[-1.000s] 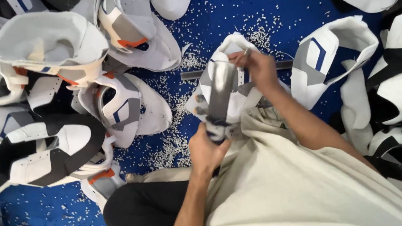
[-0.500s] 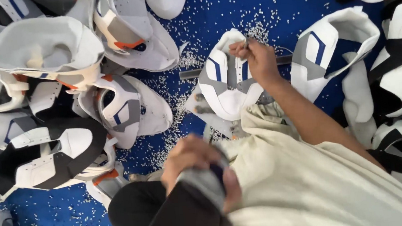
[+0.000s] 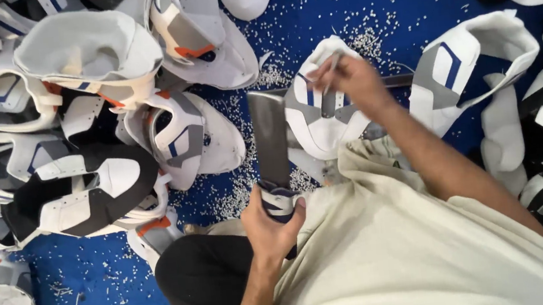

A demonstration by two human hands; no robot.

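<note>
While the left hand (image 3: 270,220) is closed round the taped handle of a broad flat blade (image 3: 271,139), holding it upright with the metal rising away from the wrist, the right hand (image 3: 352,80) pinches a small thin piece between its fingertips just above a white shoe upper (image 3: 318,116) with grey and blue panels. That upper lies directly under the right hand, propped on a dark bar (image 3: 404,81) that runs out to either side of it; this seems to hold the piece steady at working height. The blade stands just left of the upper, close but apart from it, probably kept lifted so its edge stays clear of the material.

Left of the left hand a heap of more uppers (image 3: 93,123) is piled loosely, white with grey, black, blue and orange parts; at least eight show there, overlapping too much for a firm count. Right of the right hand lie about five more, the nearest a white, grey and blue upper (image 3: 468,60). Small white scraps (image 3: 244,181) are strewn over the blue floor (image 3: 336,0) between the hands and the heap, far too many to count. One blade and one bar are visible.
</note>
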